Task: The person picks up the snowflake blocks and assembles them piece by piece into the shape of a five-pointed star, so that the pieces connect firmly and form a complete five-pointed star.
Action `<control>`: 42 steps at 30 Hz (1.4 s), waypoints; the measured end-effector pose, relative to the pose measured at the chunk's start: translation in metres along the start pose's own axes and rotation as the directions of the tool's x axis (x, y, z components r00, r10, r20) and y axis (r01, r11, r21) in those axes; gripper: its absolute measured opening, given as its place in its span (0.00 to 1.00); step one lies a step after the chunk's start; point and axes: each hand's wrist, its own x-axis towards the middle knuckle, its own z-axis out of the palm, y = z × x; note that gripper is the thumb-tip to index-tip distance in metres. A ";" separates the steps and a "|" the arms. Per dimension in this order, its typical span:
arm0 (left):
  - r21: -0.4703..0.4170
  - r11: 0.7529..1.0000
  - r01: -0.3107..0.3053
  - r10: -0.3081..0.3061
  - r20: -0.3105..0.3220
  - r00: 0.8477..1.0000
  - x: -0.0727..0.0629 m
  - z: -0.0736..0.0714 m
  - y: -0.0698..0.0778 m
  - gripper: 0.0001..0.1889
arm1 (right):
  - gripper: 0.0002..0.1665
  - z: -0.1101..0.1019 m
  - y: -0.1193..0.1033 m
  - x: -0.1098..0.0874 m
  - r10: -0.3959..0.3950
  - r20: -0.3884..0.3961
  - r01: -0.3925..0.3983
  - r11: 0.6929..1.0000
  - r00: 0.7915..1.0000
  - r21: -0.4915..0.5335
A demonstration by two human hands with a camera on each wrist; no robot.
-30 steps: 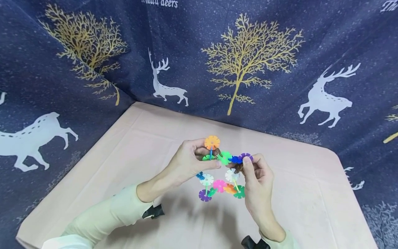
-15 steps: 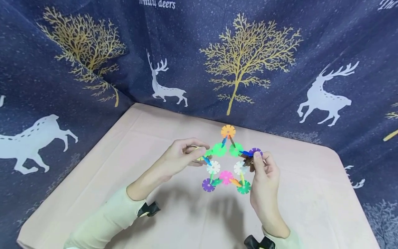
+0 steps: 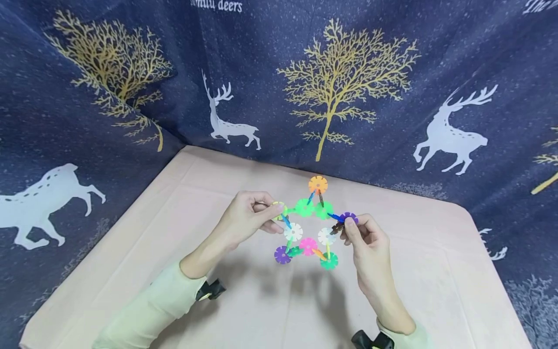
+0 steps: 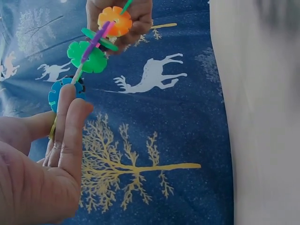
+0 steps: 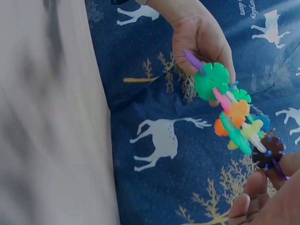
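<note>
A star-shaped ring of linked plastic snowflake discs hangs above the table between both hands. Its top point is an orange disc point(image 3: 318, 184); a pink disc point(image 3: 308, 246) sits at the bottom middle. My left hand point(image 3: 246, 218) pinches the yellow disc point(image 3: 279, 210) at the star's left point. On the other side, my right hand point(image 3: 368, 245) pinches the purple disc point(image 3: 349, 218) at the right point, thumb on its face. A brown disc point(image 5: 268, 152) lies by the right fingers in the right wrist view. In the left wrist view a blue disc point(image 4: 61, 93) is beside the left fingers.
Below the star spreads a table with a pale pink cloth point(image 3: 244, 310), marked by the hands' shadows. A dark blue curtain point(image 3: 270, 72) printed with deer and gold trees stands behind and at the sides. Black wrist cameras point(image 3: 210, 290) show below the sleeves.
My left hand has shifted from the upper middle of the star out to its yellow left point. The star has opened out to face the head view. My right hand keeps its pinch.
</note>
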 end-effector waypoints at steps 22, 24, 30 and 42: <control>0.373 0.877 0.302 -0.396 0.206 0.895 0.062 -0.028 -0.067 0.09 | 0.12 -0.031 0.083 0.061 0.342 0.227 -0.162 0.808 0.912 -0.566; 0.353 0.875 0.331 -0.420 0.214 0.882 0.066 -0.028 -0.075 0.10 | 0.12 -0.033 0.091 0.063 0.378 0.239 -0.168 0.780 0.894 -0.603; 0.343 0.872 0.350 -0.434 0.206 0.877 0.077 -0.027 -0.095 0.12 | 0.09 -0.036 0.105 0.068 0.421 0.234 -0.181 0.739 0.876 -0.649; 0.462 0.826 0.324 -0.408 0.094 0.908 0.079 -0.023 -0.131 0.06 | 0.05 -0.043 0.124 0.062 0.409 0.216 -0.125 0.661 0.887 -0.740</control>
